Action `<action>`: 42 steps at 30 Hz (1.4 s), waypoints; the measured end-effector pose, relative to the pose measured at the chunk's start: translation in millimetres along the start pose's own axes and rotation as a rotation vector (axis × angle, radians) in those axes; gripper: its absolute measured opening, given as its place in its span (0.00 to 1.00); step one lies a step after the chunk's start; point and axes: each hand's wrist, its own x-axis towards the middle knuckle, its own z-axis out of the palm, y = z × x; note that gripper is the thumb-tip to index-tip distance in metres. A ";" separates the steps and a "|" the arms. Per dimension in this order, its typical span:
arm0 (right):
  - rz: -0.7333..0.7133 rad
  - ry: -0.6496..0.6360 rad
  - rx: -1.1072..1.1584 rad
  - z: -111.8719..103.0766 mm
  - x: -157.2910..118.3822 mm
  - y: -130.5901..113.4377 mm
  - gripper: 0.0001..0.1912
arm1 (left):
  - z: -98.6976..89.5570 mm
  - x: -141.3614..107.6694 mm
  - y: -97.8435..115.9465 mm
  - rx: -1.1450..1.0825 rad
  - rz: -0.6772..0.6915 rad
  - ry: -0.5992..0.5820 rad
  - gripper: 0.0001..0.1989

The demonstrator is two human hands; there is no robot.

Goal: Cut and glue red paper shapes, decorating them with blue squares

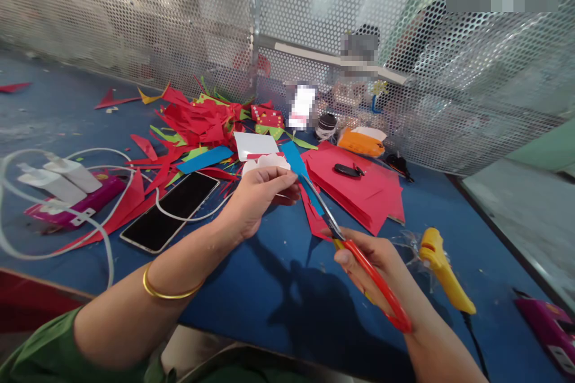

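Between the thumb and fingers of my left hand (pixel 265 194) is pinched a blue paper strip (pixel 294 158). My right hand (pixel 375 257) grips red-handled scissors (pixel 366 275), whose blades lie across the strip just right of my left fingertips. Part of the strip hangs below the blades. Behind my left hand are a white scalloped paper piece (pixel 267 161) and a white card (pixel 256 145). A stack of red paper (pixel 350 191) lies beyond the scissors, with a black fob-like object (pixel 348 170) on top.
Red and green paper scraps (pixel 197 116) are heaped at the back left, near another blue strip (pixel 206 159). A phone (pixel 168 215), white cable and chargers (pixel 58 176) lie left. On the right is a yellow glue gun (pixel 444 269). Perforated metal mesh (pixel 179 12) borders the table behind.
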 end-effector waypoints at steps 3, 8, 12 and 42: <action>0.004 -0.001 -0.006 0.2 -0.2 -0.1 0.29 | 1.6 -1.0 1.3 0.030 0.000 0.018 0.08; 0.006 -0.010 -0.013 -1.0 0.0 0.7 0.30 | 2.1 -0.3 0.8 0.042 0.002 0.034 0.07; -0.053 -0.061 -0.043 -4.8 1.5 3.5 0.31 | 2.2 -0.1 0.9 0.041 0.014 0.029 0.06; -0.010 -0.050 -0.056 1.4 -1.7 3.2 0.36 | 4.5 -1.8 -2.6 0.086 0.016 -0.056 0.05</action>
